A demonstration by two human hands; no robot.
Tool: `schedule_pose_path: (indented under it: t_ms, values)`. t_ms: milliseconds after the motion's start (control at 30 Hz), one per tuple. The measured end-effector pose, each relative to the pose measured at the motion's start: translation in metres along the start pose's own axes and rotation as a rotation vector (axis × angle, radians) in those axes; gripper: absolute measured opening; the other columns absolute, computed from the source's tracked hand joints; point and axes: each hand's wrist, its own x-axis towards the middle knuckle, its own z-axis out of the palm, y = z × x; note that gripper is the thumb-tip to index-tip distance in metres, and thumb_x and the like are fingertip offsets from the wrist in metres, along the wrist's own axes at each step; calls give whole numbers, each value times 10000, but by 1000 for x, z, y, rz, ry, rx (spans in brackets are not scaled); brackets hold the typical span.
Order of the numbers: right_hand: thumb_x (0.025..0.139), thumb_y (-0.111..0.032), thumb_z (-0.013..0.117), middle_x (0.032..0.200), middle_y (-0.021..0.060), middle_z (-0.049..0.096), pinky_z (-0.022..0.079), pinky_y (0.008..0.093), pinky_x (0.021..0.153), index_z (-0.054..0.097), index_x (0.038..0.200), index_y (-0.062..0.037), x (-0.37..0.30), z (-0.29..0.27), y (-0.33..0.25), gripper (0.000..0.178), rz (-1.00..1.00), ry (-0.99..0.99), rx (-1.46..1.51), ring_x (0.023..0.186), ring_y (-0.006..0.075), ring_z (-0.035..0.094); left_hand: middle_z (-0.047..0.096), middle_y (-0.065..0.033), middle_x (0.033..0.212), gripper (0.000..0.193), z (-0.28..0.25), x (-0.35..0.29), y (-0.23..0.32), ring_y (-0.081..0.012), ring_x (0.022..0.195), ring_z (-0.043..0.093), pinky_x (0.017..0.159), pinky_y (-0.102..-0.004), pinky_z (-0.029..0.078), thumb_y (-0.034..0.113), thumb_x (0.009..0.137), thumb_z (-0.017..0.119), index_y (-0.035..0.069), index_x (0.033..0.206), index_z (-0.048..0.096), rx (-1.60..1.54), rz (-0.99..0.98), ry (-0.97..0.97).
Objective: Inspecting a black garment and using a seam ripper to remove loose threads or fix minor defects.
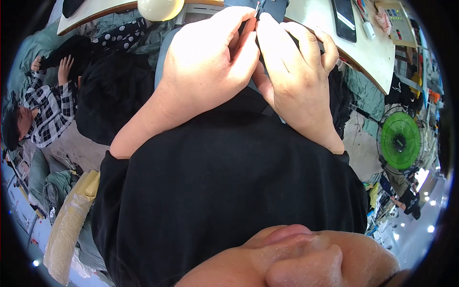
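My left hand (210,57) and my right hand (296,71) are pressed together in front of my chest, fingertips meeting at the top of the view. Between them I pinch a small piece of dark blue fabric (270,7), both hands clenched on it, with a thin light-coloured bit at the pinch that is too small to make out. The fabric hangs at the near edge of the pale worktable (368,57), just beyond my knuckles. On that table lie a black phone (344,19) and, farther right, a beige calculator (397,21). A cream rounded object (160,8) sits at the table's left end. Down on the floor to my left, another person in a checked shirt (50,112) lies beside dark clothing. To my right stands a green fan (399,141).
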Motion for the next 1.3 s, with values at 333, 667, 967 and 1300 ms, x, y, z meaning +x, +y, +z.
schedule_pose_path:
  t_ms: [333, 667, 967, 1300]
  values:
    - [791, -178, 763, 1314, 40, 664, 280, 485, 1118, 714, 1186, -37, 2, -3, -1, 422, 5, -27, 0, 1219, 204, 560, 638, -68, 661, 298, -1, 5, 7, -114, 534, 607, 543, -232, 482, 46, 923, 705, 16, 1217, 668, 101, 16, 11]
    - [738, -193, 817, 1372, 38, 642, 270, 452, 1142, 671, 1292, -22, 0, -6, -2, 598, 15, -68, -12, 1260, 207, 541, 634, -69, 653, 272, 2, 6, 7, -137, 535, 621, 542, -249, 491, 51, 919, 702, 15, 1187, 675, 161, 21, 17]
    - [756, -195, 813, 1354, 34, 638, 273, 456, 1135, 660, 1300, -38, 1, -5, -5, 587, 29, -62, -1, 1240, 200, 553, 699, -95, 793, 283, -8, 5, -6, -147, 609, 652, 600, -246, 522, 56, 923, 719, 8, 1200, 693, 210, 126, -25]
    - [826, -216, 735, 1311, 36, 654, 281, 520, 1115, 719, 1213, -47, 1, -4, -7, 423, 9, -52, -18, 1217, 204, 540, 761, -128, 1009, 324, -22, 20, -16, -243, 836, 746, 757, -296, 580, 94, 910, 754, 27, 1223, 697, 265, 254, -140]
